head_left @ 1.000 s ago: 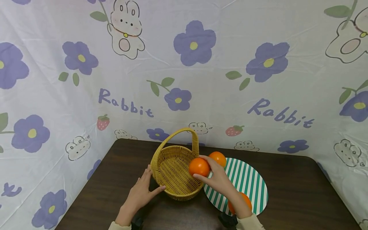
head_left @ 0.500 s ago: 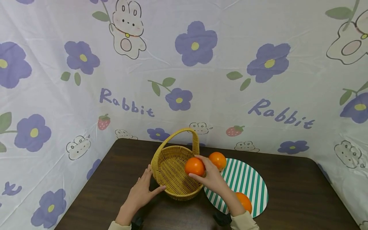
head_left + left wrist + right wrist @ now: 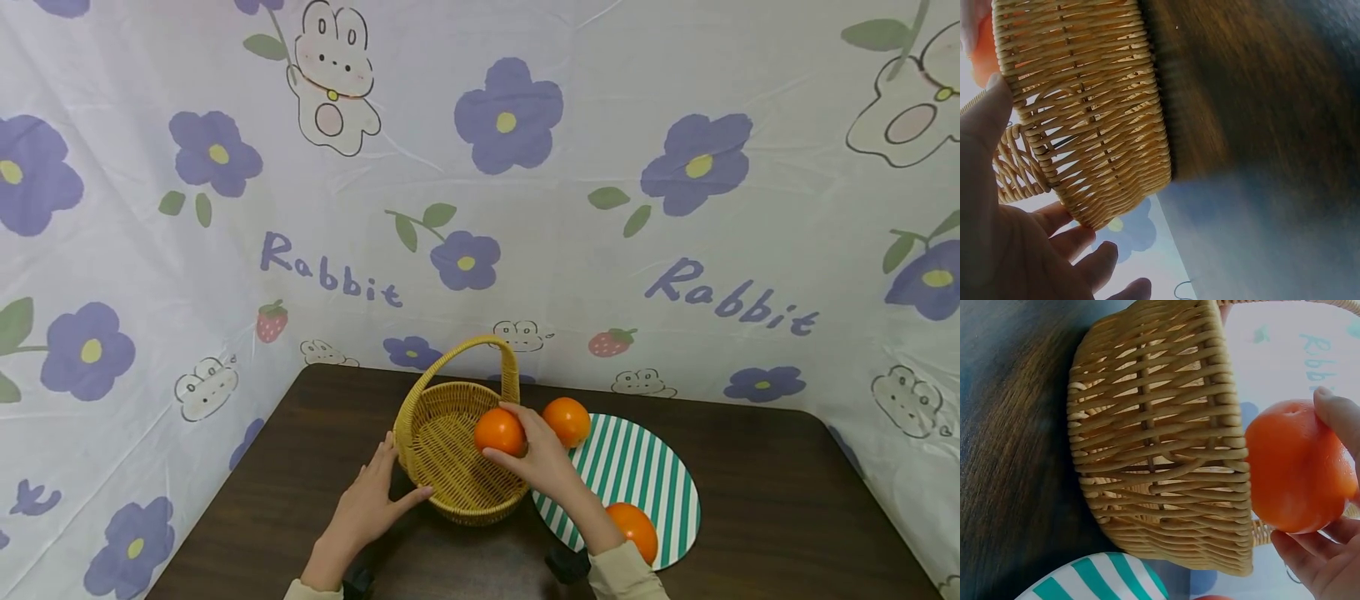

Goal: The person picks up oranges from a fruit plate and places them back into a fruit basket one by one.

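A yellow wicker basket (image 3: 465,510) with a tall arched handle stands upright on the table. My left hand (image 3: 365,500) rests against its left side, thumb and fingers spread wide; in the left wrist view the thumb lies at the rim and fingertips touch the woven wall. Over the basket's right part my right hand (image 3: 546,458) holds an orange (image 3: 498,432) between thumb and fingers. The right wrist view has this orange (image 3: 1300,465) just above rim level. A second orange (image 3: 567,422) sits behind the right hand, and a third orange (image 3: 634,532) lies near the right forearm.
A round green-and-white striped mat (image 3: 652,475) lies right of the basket, under or beside the two other oranges. The dark wooden table (image 3: 787,500) backs onto a white cloth (image 3: 570,250) printed with flowers and rabbits.
My right hand has carried the orange leftward, from the basket's right rim to further over its inside. More of the front orange shows beside the forearm. The left hand stays put.
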{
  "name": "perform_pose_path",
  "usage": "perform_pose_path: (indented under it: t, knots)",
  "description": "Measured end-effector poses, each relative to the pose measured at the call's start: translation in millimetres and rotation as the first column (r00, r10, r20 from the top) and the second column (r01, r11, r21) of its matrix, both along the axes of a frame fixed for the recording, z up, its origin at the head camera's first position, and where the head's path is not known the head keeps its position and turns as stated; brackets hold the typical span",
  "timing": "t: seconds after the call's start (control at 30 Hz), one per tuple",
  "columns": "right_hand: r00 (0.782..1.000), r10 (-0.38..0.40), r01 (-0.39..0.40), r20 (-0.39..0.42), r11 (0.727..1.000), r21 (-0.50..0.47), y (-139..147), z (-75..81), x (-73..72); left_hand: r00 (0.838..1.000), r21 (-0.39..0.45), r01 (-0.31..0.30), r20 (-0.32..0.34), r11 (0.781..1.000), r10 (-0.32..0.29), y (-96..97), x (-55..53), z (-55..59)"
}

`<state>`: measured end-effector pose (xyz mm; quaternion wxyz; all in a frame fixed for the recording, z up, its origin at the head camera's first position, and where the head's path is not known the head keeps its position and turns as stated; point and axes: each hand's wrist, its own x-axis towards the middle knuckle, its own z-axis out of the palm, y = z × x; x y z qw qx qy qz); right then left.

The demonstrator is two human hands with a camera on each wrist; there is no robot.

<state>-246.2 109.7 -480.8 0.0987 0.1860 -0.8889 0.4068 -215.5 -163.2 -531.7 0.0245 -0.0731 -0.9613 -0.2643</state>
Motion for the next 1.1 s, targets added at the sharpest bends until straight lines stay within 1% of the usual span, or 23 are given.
perform_pose_path:
  t: [0.2,0.43,0.67,0.87,1.1]
  knots:
    - [1.0,-0.005,0.005,-0.001,1.0,0.017,-1.8,-3.8,-5.3,1.0,0.003,0.0,0.012,1.0,0.0,-0.2,1.0,2.5]
    - [1.0,0.002,-0.002,-0.022,1.0,0.021,-3.5,-10.8,-10.2,1.0,0.001,0.002,0.009,1.0,-0.002,-1.1,0.8,2.4]
    - [1.0,-0.007,0.007,0.008,0.999,0.037,-6.9,-13.9,-14.7,1.0,0.003,0.005,0.006,1.0,-0.005,-1.6,0.1,3.2]
    - [1.0,-0.011,0.01,0.023,0.998,0.066,-9.2,-18.9,-19.3,1.0,0.001,0.004,0.013,1.0,-0.004,-1.2,-0.7,1.8]
    - [1.0,0.011,-0.011,0.005,0.996,0.094,-10.6,-22.0,-24.1,1.0,0.004,0.004,0.014,1.0,-0.004,-0.7,-1.2,-0.2]
